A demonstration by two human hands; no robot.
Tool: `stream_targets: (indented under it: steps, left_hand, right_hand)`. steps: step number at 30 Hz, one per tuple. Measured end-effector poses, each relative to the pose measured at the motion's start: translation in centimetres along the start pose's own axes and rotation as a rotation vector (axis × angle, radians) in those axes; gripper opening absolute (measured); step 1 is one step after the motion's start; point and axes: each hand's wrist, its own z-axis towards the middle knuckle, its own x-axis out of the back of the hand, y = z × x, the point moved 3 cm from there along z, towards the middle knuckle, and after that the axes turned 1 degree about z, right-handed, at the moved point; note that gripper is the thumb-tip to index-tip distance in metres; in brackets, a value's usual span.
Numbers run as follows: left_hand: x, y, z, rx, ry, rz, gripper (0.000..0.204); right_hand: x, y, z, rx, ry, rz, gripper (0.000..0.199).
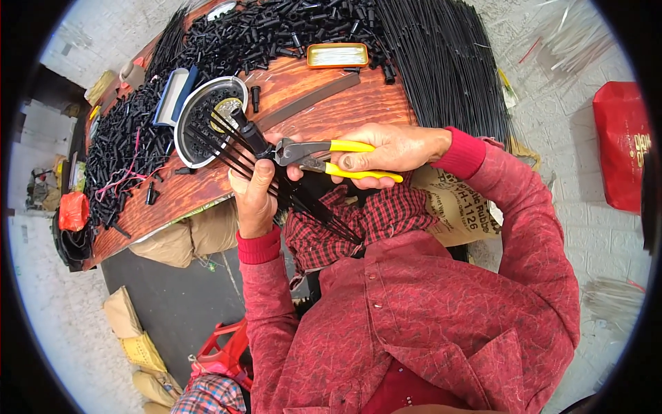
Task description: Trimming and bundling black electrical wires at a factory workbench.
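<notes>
My left hand [255, 196] is closed around a spread bunch of thin black rods [314, 210] and a black plastic tube [254, 136] at their middle. In my right hand [400, 148] is a pair of pliers [310, 148] with yellow handles, its fingers wrapped round them. The metal jaws rest against the tube's side, right by my left fingertips. What lies between the jaws is too small to make out. Just left of the tube, a metal bowl [181, 141] holds small black parts and a round yellow tin [222, 110] of tiny metal pieces.
On the reddish wooden table [358, 110] lie a flat dark bar [310, 100], an orange-rimmed tray [338, 65] of fine wires and a blue box [186, 93]. Heaps of black plastic tubes [124, 162] line its left and far sides. A long black rod bundle [441, 69] lies at the right.
</notes>
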Motion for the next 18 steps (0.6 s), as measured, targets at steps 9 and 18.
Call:
stream_targets:
  steps: [9,18]
  left_hand:
    - [0.2,-0.9,1.0,0.025,0.026,0.002,0.043]
    - [1.1,-1.2,1.4,0.001,0.054,0.035,0.045]
  right_hand:
    - [0.6,0.9,0.0,-0.045,0.033,0.013,0.039]
    - [2.7,1.1,0.5,0.093,0.121,-0.28,0.033]
